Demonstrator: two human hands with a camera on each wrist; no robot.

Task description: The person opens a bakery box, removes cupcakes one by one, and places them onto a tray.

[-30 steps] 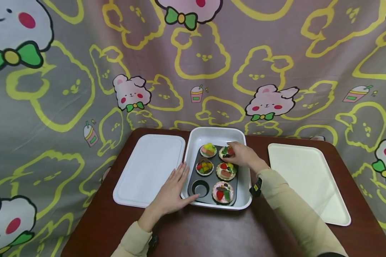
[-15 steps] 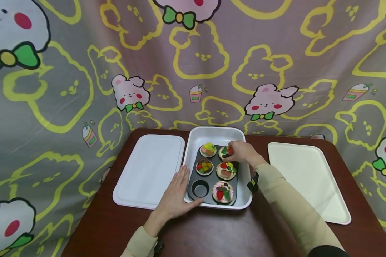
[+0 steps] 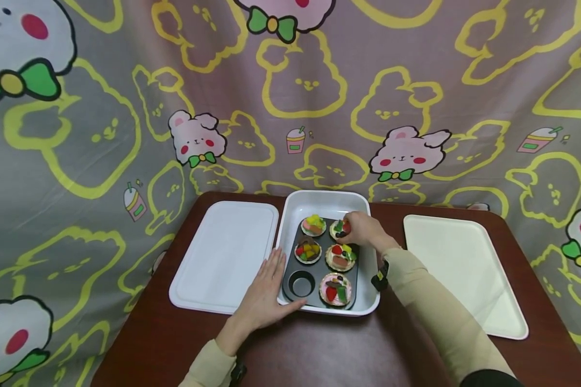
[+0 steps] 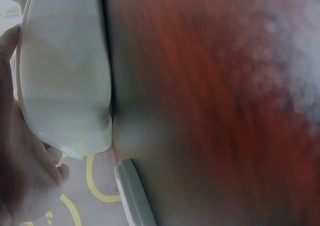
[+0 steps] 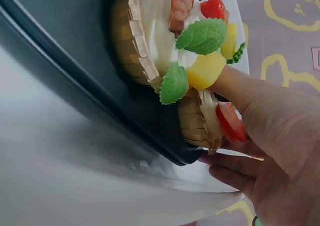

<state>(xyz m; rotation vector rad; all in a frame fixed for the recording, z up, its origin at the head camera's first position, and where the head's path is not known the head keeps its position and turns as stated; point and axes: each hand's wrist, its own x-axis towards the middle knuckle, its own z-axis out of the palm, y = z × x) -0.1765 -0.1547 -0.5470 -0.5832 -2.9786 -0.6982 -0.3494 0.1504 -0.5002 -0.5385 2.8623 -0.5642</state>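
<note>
A dark muffin tin [image 3: 319,267] lies inside a white plastic bin [image 3: 325,201]. Toy fruit tarts fill its cups except the near left cup [image 3: 302,284], which is bare. At the far right cup, my right hand [image 3: 368,230] grips a tart with red fruit and green leaves [image 3: 338,230]. In the right wrist view the thumb and fingers close around that tart's fluted crust [image 5: 197,121], low beside the tin's corner. My left hand [image 3: 263,293] rests with extended fingers along the bin's left rim, its thumb over the near left corner.
Left of the bin lies a white tray or lid [image 3: 225,255]. A cream tray [image 3: 457,269] lies to the right. All stand on a dark reddish-brown table [image 3: 329,349], with a patterned curtain [image 3: 310,134] behind its far edge.
My left hand has shifted slightly to the right along the bin, its thumb sliding toward the near rim. My right hand has stayed at the far right tart with hardly any motion.
</note>
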